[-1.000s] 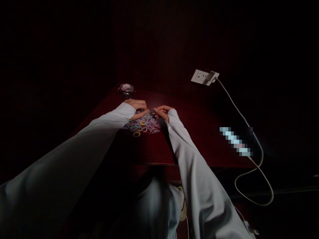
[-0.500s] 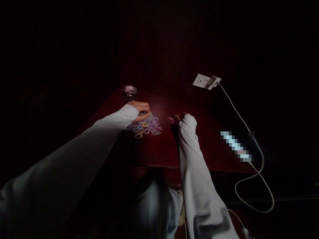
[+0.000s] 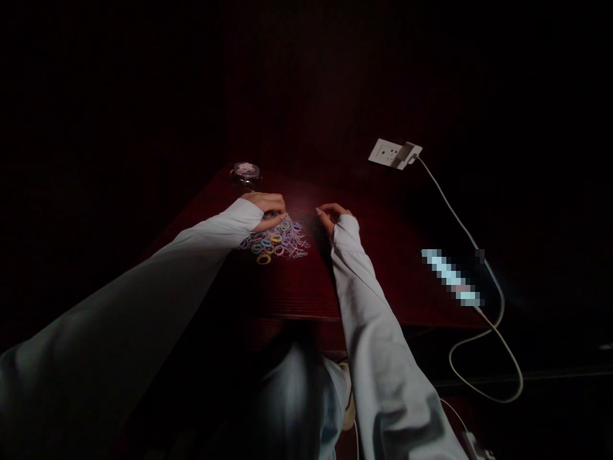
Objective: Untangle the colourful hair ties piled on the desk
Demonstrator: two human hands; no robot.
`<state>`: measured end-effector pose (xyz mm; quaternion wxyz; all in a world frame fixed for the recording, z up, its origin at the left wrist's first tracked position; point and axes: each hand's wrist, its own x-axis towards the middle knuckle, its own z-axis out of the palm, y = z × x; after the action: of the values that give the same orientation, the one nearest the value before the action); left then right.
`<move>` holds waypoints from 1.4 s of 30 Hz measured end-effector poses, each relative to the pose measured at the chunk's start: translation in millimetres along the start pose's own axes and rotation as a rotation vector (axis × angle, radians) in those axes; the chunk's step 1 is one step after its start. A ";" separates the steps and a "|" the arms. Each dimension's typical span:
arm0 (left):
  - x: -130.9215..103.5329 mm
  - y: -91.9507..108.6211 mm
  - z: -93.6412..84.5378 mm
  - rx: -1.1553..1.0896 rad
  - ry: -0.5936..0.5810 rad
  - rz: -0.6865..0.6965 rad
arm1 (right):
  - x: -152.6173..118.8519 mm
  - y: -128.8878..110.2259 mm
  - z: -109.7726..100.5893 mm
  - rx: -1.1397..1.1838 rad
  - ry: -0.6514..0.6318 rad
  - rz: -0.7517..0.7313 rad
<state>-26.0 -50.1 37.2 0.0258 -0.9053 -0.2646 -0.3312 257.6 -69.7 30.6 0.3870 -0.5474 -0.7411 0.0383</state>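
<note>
A pile of small coloured hair ties (image 3: pixel 282 241) in yellow, pink, purple and blue lies on the dark red table (image 3: pixel 292 300). My left hand (image 3: pixel 269 206) rests over the back of the pile, its fingers curled together at the tips. Whatever it pinches is too small and dark to name. Just right of the pile is my right hand (image 3: pixel 332 216), with thumb and forefinger drawn together. I cannot make out anything between them.
A round lidded container (image 3: pixel 246 171) with pink on top stands at the back left of the table. At the right lies a blurred-out lit device (image 3: pixel 450 276) with a white cable (image 3: pixel 445 198) running to a wall socket (image 3: pixel 385 153). The table's front edge is near my legs.
My right hand has moved left and slightly away from me, toward the pile. The small pink bunch seen beside it is out of sight. My left hand stays over the pile.
</note>
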 end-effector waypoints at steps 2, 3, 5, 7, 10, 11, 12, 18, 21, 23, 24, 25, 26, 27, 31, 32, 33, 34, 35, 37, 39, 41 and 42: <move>0.5 1.1 -1.7 -0.005 0.000 0.000 | 0.0 -14.1 7.9 0.068 -0.108 -0.080; 0.7 1.3 -2.6 -0.006 0.000 0.004 | 0.1 -19.7 11.0 0.098 -0.160 -0.113; 1.1 1.4 -4.2 -0.007 -0.009 0.018 | 0.3 -26.5 16.1 0.140 -0.235 -0.154; 1.3 0.9 -4.9 -0.007 -0.025 0.028 | 0.5 -27.8 20.9 0.166 -0.242 -0.158; 1.1 0.4 -3.7 -0.012 -0.020 0.023 | 1.3 -25.3 29.2 0.206 -0.221 -0.169; 0.9 0.4 -2.8 -0.017 -0.012 0.019 | 1.8 -24.3 31.9 0.216 -0.217 -0.172; 0.7 0.5 -1.9 -0.022 -0.005 0.013 | 2.3 -23.5 34.3 0.223 -0.214 -0.171; -0.4 -2.2 1.9 -0.035 -0.007 -0.009 | 4.5 -23.3 36.2 0.235 -0.163 -0.102; -0.5 -5.2 2.8 -0.034 -0.015 0.000 | 2.7 -24.8 30.1 0.249 -0.166 -0.070; -0.3 -6.4 2.9 -0.039 -0.020 0.002 | 0.9 -24.7 25.8 0.251 -0.163 -0.063; -0.1 -6.6 2.8 -0.041 -0.022 -0.002 | 0.1 -24.0 24.3 0.250 -0.160 -0.065; 0.1 -6.5 2.5 -0.039 -0.025 -0.004 | -0.6 -22.9 23.3 0.248 -0.157 -0.069; 0.2 -6.4 2.1 -0.032 -0.028 -0.003 | -1.2 -21.5 22.9 0.244 -0.155 -0.075; 0.3 -6.1 1.6 -0.022 -0.032 0.003 | -1.7 -20.0 23.1 0.240 -0.154 -0.084; -0.5 -4.5 1.3 0.051 -0.036 0.030 | -3.4 -15.8 26.2 0.209 -0.155 -0.115; -0.8 -3.9 1.8 0.075 -0.027 0.025 | -3.6 -15.6 26.5 0.200 -0.156 -0.116; -0.9 -3.1 2.5 0.101 -0.010 0.013 | -3.5 -15.6 26.5 0.192 -0.154 -0.114; -0.7 -2.3 3.3 0.126 0.017 -0.004 | -3.1 -15.8 26.2 0.187 -0.148 -0.108; 0.0 -1.5 4.1 0.146 0.056 -0.027 | -2.4 -15.9 25.7 0.184 -0.137 -0.101; 3.4 0.0 5.7 0.149 0.153 -0.080 | -0.4 -15.7 24.5 0.180 -0.101 -0.084; 9.7 1.2 7.7 0.104 0.227 -0.118 | 1.5 -15.1 23.8 0.180 -0.061 -0.074; 17.2 2.5 10.8 0.058 0.245 -0.133 | 2.1 -14.7 23.9 0.183 -0.024 -0.067; 20.4 3.5 12.7 0.043 0.238 -0.137 | 1.8 -14.8 24.2 0.185 -0.008 -0.063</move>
<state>-3.7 -40.9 40.2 0.0536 -0.8388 -0.3278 -0.4315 231.0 -65.1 21.8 0.4338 -0.4855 -0.7528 0.0968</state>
